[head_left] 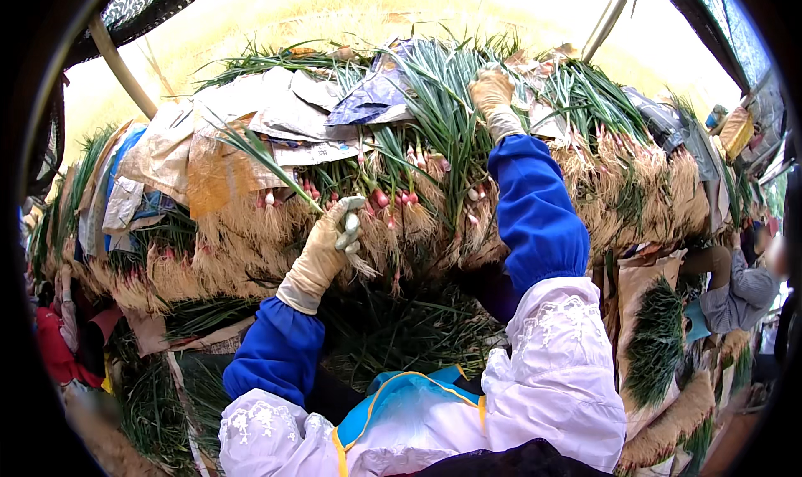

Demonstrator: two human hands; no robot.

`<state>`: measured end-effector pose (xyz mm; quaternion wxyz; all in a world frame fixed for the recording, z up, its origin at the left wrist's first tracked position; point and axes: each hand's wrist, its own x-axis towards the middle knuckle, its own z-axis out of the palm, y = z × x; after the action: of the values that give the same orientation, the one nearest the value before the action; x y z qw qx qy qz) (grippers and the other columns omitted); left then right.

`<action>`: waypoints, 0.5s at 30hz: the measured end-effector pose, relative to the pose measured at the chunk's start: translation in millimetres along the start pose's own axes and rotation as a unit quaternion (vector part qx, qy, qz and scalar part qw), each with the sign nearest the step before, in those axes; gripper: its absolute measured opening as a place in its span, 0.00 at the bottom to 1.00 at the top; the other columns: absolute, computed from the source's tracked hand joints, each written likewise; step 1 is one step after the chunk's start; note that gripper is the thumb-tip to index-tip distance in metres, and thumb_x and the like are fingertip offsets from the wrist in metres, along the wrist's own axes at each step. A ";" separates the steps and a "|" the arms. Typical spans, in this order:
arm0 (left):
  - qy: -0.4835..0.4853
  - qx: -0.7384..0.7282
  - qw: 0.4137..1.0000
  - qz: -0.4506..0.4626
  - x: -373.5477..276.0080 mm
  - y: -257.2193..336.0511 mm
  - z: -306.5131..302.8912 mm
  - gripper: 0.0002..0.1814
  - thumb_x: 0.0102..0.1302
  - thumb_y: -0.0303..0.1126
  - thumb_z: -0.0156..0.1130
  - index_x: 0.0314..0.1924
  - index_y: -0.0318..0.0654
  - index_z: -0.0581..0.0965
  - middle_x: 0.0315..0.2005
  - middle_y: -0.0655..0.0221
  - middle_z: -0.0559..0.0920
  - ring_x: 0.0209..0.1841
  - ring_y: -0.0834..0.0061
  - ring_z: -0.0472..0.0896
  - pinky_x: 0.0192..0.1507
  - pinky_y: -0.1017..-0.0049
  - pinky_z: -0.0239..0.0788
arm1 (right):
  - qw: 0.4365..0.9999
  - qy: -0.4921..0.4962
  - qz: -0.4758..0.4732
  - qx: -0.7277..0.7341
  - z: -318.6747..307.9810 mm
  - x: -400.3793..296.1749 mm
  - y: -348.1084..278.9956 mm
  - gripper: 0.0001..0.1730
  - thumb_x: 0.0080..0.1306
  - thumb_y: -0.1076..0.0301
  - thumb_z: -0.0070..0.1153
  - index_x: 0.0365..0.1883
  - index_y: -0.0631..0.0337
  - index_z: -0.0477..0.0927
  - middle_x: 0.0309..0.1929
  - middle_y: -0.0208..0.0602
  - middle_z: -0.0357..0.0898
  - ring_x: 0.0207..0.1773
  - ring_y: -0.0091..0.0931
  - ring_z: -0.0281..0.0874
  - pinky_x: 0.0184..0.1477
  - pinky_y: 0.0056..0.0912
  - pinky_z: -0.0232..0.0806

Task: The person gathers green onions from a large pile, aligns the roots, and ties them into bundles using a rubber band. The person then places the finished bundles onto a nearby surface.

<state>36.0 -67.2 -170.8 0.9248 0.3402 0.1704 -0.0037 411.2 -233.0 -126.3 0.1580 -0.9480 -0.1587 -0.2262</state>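
Observation:
My left hand point(322, 245), in a pale rubber glove, is closed around a single green allium plant point(276, 167), perhaps green garlic. Its leaves slant up to the left, and its whitish roots point(361, 266) hang below my fingers. Just beyond lie loose plants with reddish bulbs point(380, 197) on a long heap. My right hand point(494, 91), gloved too, reaches up to the leafy top of the heap, among long green leaves point(442, 95). The back of that glove faces me, so its fingertips and anything within them are hidden.
White woven sacking point(250, 107) and a blue-violet sheet point(376, 91) cover parts of the heap. More bunches point(601, 107) lie on the right, roots outward. Cut leaves point(407, 326) fill the dark space under it. Other people work at far left point(56, 339) and right point(742, 289).

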 end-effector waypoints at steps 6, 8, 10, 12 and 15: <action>0.012 0.023 0.999 -0.021 -5.4 -5.4 21.1 0.16 0.70 0.39 0.45 0.46 0.35 0.74 0.15 0.78 0.72 0.09 0.86 0.58 0.14 0.82 0.53 | 0.969 -0.212 0.015 -0.128 -13.3 -30.4 -20.1 0.15 0.62 0.56 0.50 0.45 0.49 0.80 0.52 0.34 0.73 0.57 0.32 0.68 0.56 0.38 0.58; -0.014 0.009 0.999 -0.042 0.1 -14.5 22.8 0.16 0.69 0.41 0.47 0.46 0.35 0.74 0.15 0.77 0.71 0.09 0.86 0.59 0.13 0.82 0.54 | 0.962 -0.221 0.042 -0.151 18.3 -36.3 13.2 0.18 0.63 0.57 0.49 0.50 0.47 0.77 0.58 0.32 0.68 0.62 0.31 0.61 0.61 0.43 0.52; -0.016 0.018 0.999 -0.045 1.6 -14.7 22.2 0.16 0.69 0.41 0.48 0.46 0.36 0.74 0.15 0.77 0.70 0.09 0.86 0.59 0.13 0.82 0.54 | 0.962 -0.240 0.052 -0.120 15.4 -28.2 16.1 0.21 0.63 0.56 0.48 0.54 0.47 0.75 0.60 0.33 0.66 0.65 0.31 0.58 0.63 0.47 0.49; -0.041 0.015 0.999 -0.011 5.7 -10.3 13.1 0.15 0.69 0.40 0.48 0.47 0.37 0.73 0.16 0.77 0.71 0.10 0.87 0.59 0.13 0.83 0.54 | 0.994 -0.085 -0.004 -0.076 -6.3 -20.3 -0.5 0.16 0.56 0.55 0.53 0.39 0.50 0.82 0.53 0.37 0.70 0.60 0.36 0.61 0.58 0.50 0.53; -0.038 -0.002 0.999 0.026 3.9 0.0 14.7 0.16 0.68 0.38 0.51 0.50 0.37 0.72 0.18 0.76 0.73 0.10 0.87 0.60 0.11 0.84 0.54 | 0.995 0.077 -0.046 0.038 -68.6 -11.8 -45.4 0.16 0.53 0.54 0.52 0.34 0.53 0.82 0.41 0.40 0.77 0.47 0.38 0.73 0.50 0.47 0.61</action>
<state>44.3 -76.1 -161.6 0.9311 0.3422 0.1261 0.0074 358.3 -220.4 -63.5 0.1954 -0.9127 -0.1976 -0.2995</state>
